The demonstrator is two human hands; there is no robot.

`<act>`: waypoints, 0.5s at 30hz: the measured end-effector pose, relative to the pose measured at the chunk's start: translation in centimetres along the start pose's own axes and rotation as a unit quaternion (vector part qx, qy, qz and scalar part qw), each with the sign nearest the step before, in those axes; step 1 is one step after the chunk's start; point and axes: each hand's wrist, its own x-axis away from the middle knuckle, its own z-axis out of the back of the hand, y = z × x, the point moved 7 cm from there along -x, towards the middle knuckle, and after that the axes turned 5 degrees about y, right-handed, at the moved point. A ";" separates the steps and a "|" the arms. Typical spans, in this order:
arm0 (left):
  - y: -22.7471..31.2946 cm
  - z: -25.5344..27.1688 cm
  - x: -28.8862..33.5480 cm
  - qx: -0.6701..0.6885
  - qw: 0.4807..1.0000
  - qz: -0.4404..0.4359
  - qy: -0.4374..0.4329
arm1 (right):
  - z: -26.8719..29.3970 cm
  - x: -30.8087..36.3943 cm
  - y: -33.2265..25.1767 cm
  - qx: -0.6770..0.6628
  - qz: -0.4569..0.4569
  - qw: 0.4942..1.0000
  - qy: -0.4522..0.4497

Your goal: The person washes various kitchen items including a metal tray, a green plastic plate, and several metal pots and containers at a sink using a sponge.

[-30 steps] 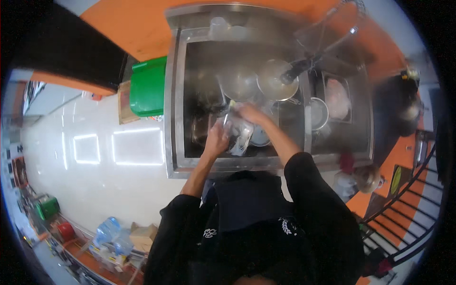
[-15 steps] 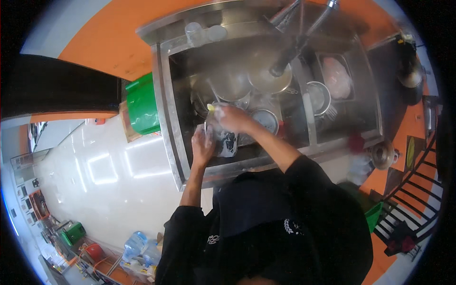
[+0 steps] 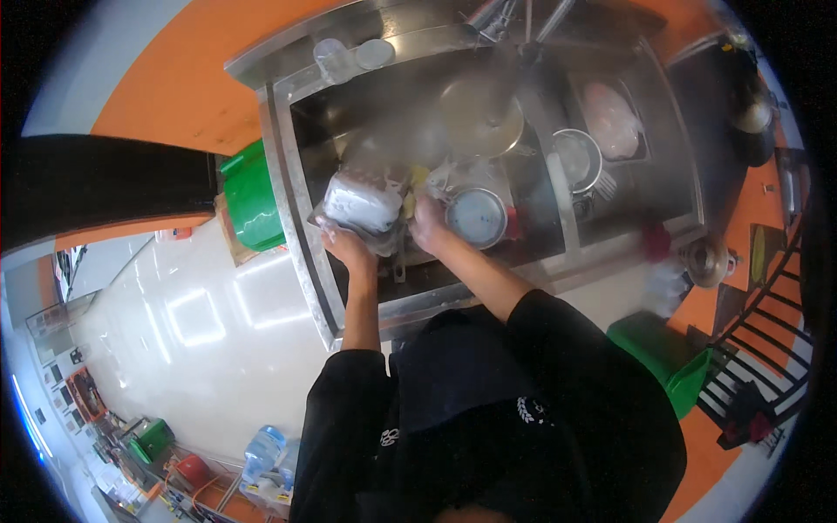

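Note:
Over the left basin of a steel sink, my left hand (image 3: pixel 350 250) grips the near edge of a rectangular metal container (image 3: pixel 362 202) covered in white suds. The container is tilted with a broad soapy face up. Close to its right side is my right hand (image 3: pixel 427 225), closed on a yellow sponge (image 3: pixel 410 206). Suds coat the fingers of both hands. Just right of this hand a round pan (image 3: pixel 477 218) holds cloudy water, with something red at its right side. Behind it a large round pot (image 3: pixel 479 118) sits under the tap, partly veiled by steam.
A divider (image 3: pixel 562 200) separates the right basin, which holds a round pot (image 3: pixel 577 161), forks (image 3: pixel 606 185) and a metal tray with pale pink meat (image 3: pixel 610 122). Two cup-like things (image 3: pixel 331 61) stand on the back ledge. A green bin (image 3: pixel 253 196) is left of the sink.
The container has been turned so a suds-covered face shows, and has moved left and up in view. My right hand has moved from above it to its right side, still with the sponge.

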 end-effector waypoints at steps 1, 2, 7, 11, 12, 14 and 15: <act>-0.6 1.0 -0.2 -0.003 1.000 -0.002 0.004 | -0.7 0.6 -0.6 0.000 -0.005 1.000 -0.001; -1.6 1.3 -0.3 0.017 1.000 0.015 -0.009 | -1.0 0.7 -2.6 0.172 0.068 0.982 -0.022; -3.1 0.3 0.1 0.066 0.992 0.102 -0.022 | -0.7 1.7 -3.8 0.386 0.090 0.917 0.041; -3.8 -0.9 -2.1 0.084 0.995 0.062 0.006 | -1.3 8.0 0.6 0.468 0.305 0.829 -0.022; -3.8 -0.7 -2.4 0.062 0.997 0.027 0.025 | -2.1 9.2 0.2 0.469 0.316 0.824 -0.023; -3.6 0.3 -2.3 -0.043 0.995 -0.003 0.094 | -2.7 10.4 -1.1 0.471 0.325 0.820 -0.021; -3.6 0.6 -2.0 -0.045 0.995 -0.003 0.092 | -4.0 12.1 -2.6 0.532 0.439 0.723 -0.041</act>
